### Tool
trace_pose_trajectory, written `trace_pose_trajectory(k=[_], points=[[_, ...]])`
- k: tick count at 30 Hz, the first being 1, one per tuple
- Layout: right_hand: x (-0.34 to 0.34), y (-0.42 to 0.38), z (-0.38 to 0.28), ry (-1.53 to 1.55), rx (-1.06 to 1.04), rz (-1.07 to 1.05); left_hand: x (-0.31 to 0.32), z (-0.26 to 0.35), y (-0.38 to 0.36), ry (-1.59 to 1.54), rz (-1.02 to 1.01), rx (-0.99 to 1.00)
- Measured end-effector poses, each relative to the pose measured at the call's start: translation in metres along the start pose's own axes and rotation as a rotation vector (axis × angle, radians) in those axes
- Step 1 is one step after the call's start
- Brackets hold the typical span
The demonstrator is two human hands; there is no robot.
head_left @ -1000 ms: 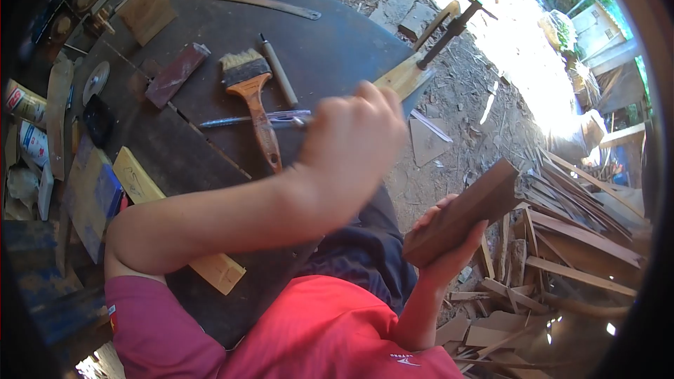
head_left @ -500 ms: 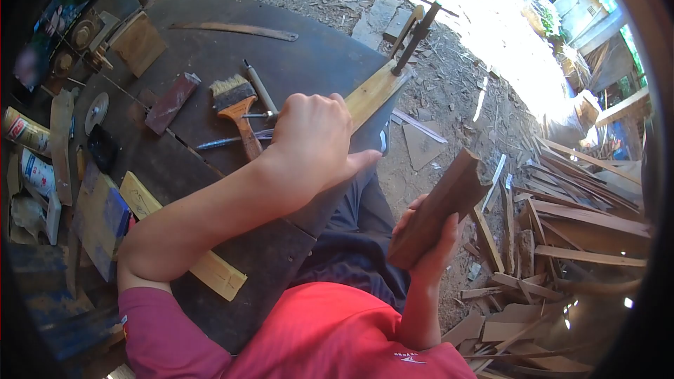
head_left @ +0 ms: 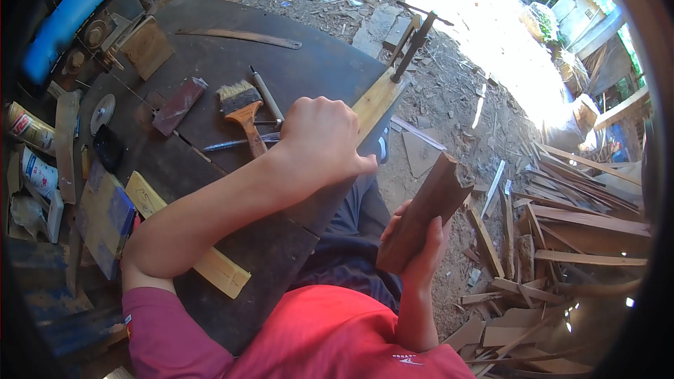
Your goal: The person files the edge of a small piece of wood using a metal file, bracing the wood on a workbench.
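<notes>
My left hand (head_left: 324, 135) is above the table edge, its knuckles up and its thumb stretched to the right. Its fingers curl down out of sight, so what they hold, if anything, is hidden. Just beyond it, a pale wooden strip (head_left: 379, 102) lies at the table corner under a dark metal clamp (head_left: 414, 48). My right hand (head_left: 430, 249) grips a dark brown wooden block (head_left: 427, 212), tilted, with a notched upper end, out beyond the table edge. Left of my left hand lie a paintbrush (head_left: 243, 114) and a grey pen-like tool (head_left: 267, 95).
On the dark table (head_left: 295, 63) are a reddish block (head_left: 180, 105), a flat curved strip (head_left: 242, 36), a yellow wooden batten (head_left: 214, 270) and a disc (head_left: 102, 114). Cans (head_left: 38, 172) and a phone (head_left: 67, 21) stand left. Scrap wood (head_left: 583, 231) is piled right.
The view has shifted slightly, and the block in my right hand appears a little further left and lower. My left hand keeps nearly the same pose. The phone screen has turned blue.
</notes>
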State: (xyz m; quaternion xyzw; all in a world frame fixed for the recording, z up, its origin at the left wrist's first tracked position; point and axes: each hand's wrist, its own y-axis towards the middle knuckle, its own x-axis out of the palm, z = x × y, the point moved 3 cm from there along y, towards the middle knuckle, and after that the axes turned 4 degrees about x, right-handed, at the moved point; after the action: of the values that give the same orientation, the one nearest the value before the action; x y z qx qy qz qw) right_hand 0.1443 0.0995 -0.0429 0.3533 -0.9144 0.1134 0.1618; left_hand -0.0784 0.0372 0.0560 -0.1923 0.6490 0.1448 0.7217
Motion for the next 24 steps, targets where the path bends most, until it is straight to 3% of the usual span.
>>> trace_pose_trajectory(k=[11,17,24], points=[[0.006,-0.001,0.005,-0.052,-0.029,0.044,0.021,0.010,-0.001,-0.104,0.153,0.099],[0.003,0.007,0.020,0.016,0.012,0.052,0.023,0.013,0.000,0.019,0.120,0.121],[-0.006,0.009,0.025,0.059,0.052,0.060,0.023,0.022,-0.009,0.181,0.244,0.096]])
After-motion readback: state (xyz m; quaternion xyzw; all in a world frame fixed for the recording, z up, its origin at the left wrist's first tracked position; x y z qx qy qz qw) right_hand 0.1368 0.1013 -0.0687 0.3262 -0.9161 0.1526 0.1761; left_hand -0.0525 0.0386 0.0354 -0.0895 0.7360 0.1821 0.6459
